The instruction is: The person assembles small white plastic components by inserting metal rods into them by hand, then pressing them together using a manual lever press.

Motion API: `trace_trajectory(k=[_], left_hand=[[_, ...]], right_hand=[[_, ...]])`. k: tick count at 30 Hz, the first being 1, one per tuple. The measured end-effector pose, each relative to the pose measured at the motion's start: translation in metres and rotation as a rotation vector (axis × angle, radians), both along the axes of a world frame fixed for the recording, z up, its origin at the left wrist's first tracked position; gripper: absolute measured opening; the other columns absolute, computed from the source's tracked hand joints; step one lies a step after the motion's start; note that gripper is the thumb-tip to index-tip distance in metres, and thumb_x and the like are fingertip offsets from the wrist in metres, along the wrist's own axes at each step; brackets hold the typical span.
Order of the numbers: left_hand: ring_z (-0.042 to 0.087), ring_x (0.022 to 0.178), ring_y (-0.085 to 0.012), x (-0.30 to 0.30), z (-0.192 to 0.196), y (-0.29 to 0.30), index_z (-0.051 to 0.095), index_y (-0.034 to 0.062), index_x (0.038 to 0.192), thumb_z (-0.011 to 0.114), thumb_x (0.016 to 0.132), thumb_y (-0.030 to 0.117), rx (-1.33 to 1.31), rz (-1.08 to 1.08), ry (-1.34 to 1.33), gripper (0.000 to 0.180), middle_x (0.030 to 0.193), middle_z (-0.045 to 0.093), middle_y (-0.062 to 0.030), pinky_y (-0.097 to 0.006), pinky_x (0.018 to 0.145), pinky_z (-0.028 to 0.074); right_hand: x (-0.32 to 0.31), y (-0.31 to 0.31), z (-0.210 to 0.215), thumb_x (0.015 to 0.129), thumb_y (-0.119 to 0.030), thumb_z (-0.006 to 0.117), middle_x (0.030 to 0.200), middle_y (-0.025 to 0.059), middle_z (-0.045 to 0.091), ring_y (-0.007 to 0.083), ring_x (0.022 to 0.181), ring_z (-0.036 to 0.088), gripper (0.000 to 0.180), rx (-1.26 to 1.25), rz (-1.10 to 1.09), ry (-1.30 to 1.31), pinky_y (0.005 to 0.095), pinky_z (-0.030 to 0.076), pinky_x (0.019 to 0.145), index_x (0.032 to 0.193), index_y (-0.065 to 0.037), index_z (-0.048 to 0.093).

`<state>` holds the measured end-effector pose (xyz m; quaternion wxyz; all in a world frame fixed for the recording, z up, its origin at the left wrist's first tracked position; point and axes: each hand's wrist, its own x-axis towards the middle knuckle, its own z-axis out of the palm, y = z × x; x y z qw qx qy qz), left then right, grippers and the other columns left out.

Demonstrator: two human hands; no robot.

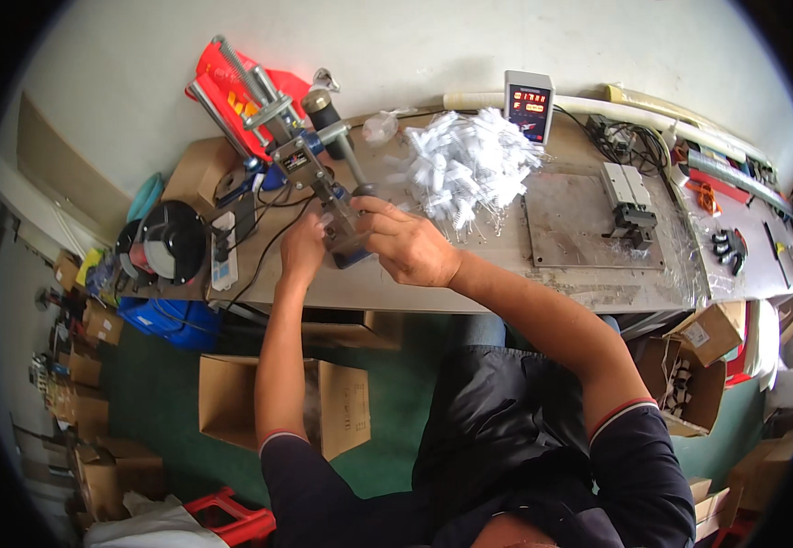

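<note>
A bench-top hand press [310,173] with metal rods, a spring and a blue base leans at the left of the table in the picture. My left hand [301,247] is beside its lower part, fingers pinched together; a pale bit shows at their tips, too blurred to name. My right hand [411,245] is curled closed at the lower end of the press lever [353,160], just below its dark knob. Right of the press lies a large heap of clear and white plastic pieces [474,169], with thin wire-like ends showing at its near edge.
A counter with red digits [529,108] stands behind the heap. At right, a metal plate [561,219] bears a grey clamp block [629,205]. A black-and-white reel [173,242] and power strip [224,251] sit at left. Cardboard boxes [342,411] stand on the green floor.
</note>
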<state>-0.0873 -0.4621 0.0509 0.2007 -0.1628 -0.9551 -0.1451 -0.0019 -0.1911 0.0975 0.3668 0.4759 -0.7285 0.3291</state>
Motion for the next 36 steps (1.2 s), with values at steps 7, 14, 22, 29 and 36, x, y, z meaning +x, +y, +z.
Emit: trace_trajectory(k=[7,14,22,29,36], left_hand=[[0.070,0.089,-0.0358,0.071,-0.055,0.055,0.064,0.0072,0.110,0.056,0.102,0.015,0.484,0.024,0.146,0.015,0.094,0.072,-0.0137,-0.045,0.077,0.053],[0.069,0.095,-0.0374,0.088,-0.074,0.110,0.064,0.0055,0.114,0.055,0.101,0.015,0.378,0.077,0.057,0.018,0.103,0.072,-0.0144,-0.047,0.083,0.053],[0.067,0.096,-0.0398,0.087,-0.081,0.109,0.063,0.0062,0.115,0.055,0.103,0.014,0.372,0.027,0.097,0.017,0.105,0.070,-0.0167,-0.047,0.082,0.053],[0.070,0.089,-0.0361,0.077,-0.096,0.105,0.063,0.0055,0.114,0.055,0.104,0.017,0.381,0.023,0.126,0.017,0.097,0.072,-0.0166,-0.047,0.077,0.053],[0.066,0.098,-0.0426,0.080,-0.065,0.120,0.059,0.0052,0.124,0.054,0.104,0.012,-0.056,-0.232,0.121,0.022,0.112,0.065,-0.0193,-0.051,0.078,0.053]], right_hand=[[0.022,0.015,0.035,0.074,0.008,0.062,0.124,0.0105,0.062,0.0355,0.138,0.052,0.041,-0.001,0.020,-0.059,0.0414,0.060,0.090,0.113,-0.003,0.059],[0.068,0.046,0.023,0.075,0.009,0.060,0.139,0.0177,0.058,0.0381,0.132,0.056,0.061,-0.079,-0.121,-0.082,0.0419,0.057,0.096,0.135,-0.003,0.056],[0.160,0.173,-0.062,0.079,0.012,0.058,0.126,0.0207,0.065,0.0382,0.115,0.064,0.050,-0.318,-0.493,-0.293,0.0412,0.054,0.094,0.128,0.001,0.061],[0.359,0.298,-0.260,0.095,0.003,0.053,0.097,0.0043,0.070,0.0143,0.086,0.068,0.022,-1.284,-1.038,-0.540,0.0281,0.055,0.074,0.112,-0.002,0.067],[0.558,0.258,-0.485,0.095,-0.020,0.066,0.092,0.0086,0.075,0.0226,0.075,0.069,0.029,-1.040,-1.188,-1.744,0.0370,0.059,0.073,0.118,-0.006,0.075]])
